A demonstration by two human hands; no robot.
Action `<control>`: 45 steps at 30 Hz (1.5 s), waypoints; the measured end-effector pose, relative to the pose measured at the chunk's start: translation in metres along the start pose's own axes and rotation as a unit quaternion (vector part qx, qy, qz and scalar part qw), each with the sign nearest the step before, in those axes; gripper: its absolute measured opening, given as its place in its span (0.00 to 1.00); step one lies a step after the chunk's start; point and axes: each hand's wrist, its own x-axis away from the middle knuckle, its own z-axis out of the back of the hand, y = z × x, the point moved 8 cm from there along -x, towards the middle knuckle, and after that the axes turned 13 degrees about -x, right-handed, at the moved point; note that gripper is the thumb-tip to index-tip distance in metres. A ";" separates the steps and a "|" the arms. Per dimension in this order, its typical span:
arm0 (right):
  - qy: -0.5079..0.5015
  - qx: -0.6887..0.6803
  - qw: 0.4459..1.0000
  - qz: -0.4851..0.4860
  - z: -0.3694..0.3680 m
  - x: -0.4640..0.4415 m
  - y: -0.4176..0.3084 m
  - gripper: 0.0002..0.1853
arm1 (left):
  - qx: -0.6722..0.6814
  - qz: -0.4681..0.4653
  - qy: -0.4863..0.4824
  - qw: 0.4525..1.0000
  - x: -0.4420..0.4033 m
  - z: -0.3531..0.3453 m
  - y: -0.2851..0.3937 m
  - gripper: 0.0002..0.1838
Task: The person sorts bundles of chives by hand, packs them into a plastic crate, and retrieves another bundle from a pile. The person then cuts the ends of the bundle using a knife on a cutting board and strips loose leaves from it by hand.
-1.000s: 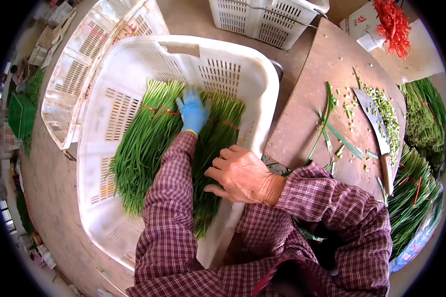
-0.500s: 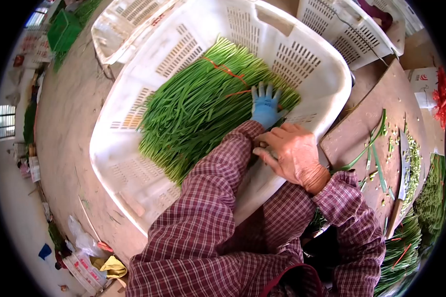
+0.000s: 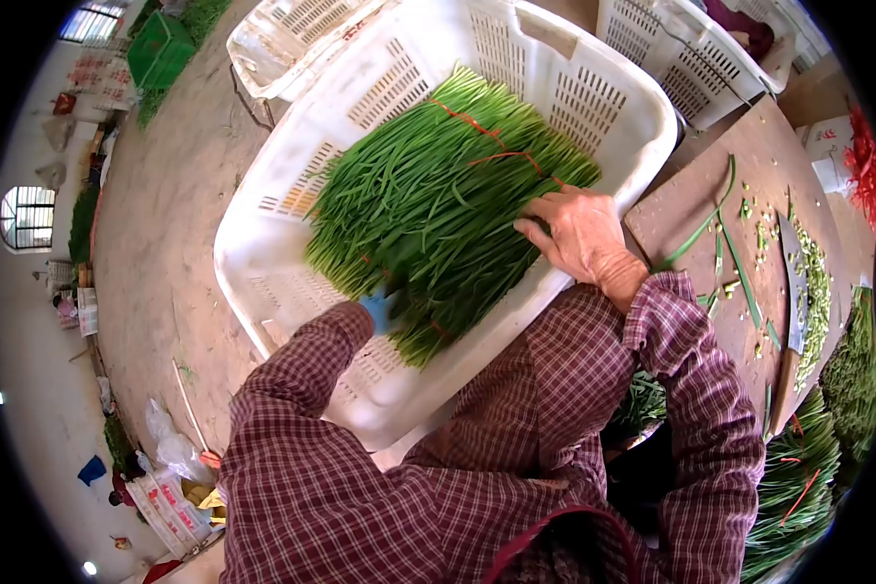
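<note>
Long green stalks (image 3: 428,195), bundled with red ties, lie in a white slotted crate (image 3: 642,161). My left hand (image 3: 376,310), in a blue glove, is at the lower left end of the bundles; its fingers are mostly hidden among the stalks. My bare right hand (image 3: 579,234) rests on the right edge of the bundles, near the crate's side, with its fingers bent and close together. Whether it grips any stalks is hard to make out.
Right of the crate, a board (image 3: 691,195) bears a knife (image 3: 793,282) and chopped green pieces (image 3: 814,292). More bundles (image 3: 798,477) lie at the lower right. Another white crate (image 3: 691,58) stands behind, and a green crate (image 3: 160,51) at the far left.
My left hand has moved from the upper right part of the bundles down to their lower left end. My right hand has shifted up onto the stalks' right edge. The view has turned left.
</note>
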 end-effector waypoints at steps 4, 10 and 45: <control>-0.001 0.012 1.000 -0.003 -0.002 0.000 0.003 0.15 | 0.028 -0.011 -0.059 0.998 0.008 0.004 -0.047 0.36; -0.014 0.025 0.999 -0.022 -0.004 -0.001 0.007 0.16 | 0.536 0.025 0.224 0.813 0.028 0.116 -0.058 0.15; 0.018 0.016 1.000 -0.017 -0.001 -0.003 0.015 0.15 | 0.481 0.192 0.337 0.787 -0.064 0.091 -0.077 0.15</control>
